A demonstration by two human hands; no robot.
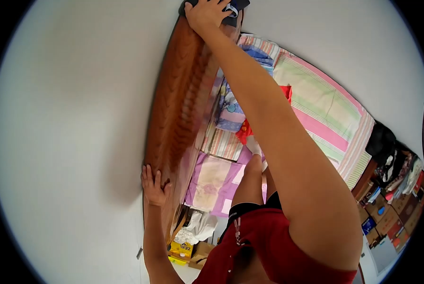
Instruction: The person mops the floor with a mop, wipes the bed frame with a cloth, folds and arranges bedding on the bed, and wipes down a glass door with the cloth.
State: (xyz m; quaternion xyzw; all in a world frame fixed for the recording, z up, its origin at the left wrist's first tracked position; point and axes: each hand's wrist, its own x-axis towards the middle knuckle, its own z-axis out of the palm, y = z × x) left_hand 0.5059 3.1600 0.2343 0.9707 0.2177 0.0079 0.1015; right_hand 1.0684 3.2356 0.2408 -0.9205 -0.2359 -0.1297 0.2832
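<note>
A long brown wooden surface [174,99], perhaps the top of a cabinet or headboard, runs beside the white wall. On its near end lies my left hand [156,189], fingers apart and holding nothing. Stretched out to the far end, my right hand [206,16] rests on the wood with its fingers spread. A dark item with a white ring-like mark [231,12] sits next to the right hand's fingers, partly hidden by them.
A bed with a striped pink and green sheet [316,99] is at the right. Folded blue bedding [231,111] and a red cloth [244,131] lie near my legs. Stacked boxes [394,220] and clothes [403,173] stand lower right. White cloth [200,227] and a yellow box [181,249] are lower left.
</note>
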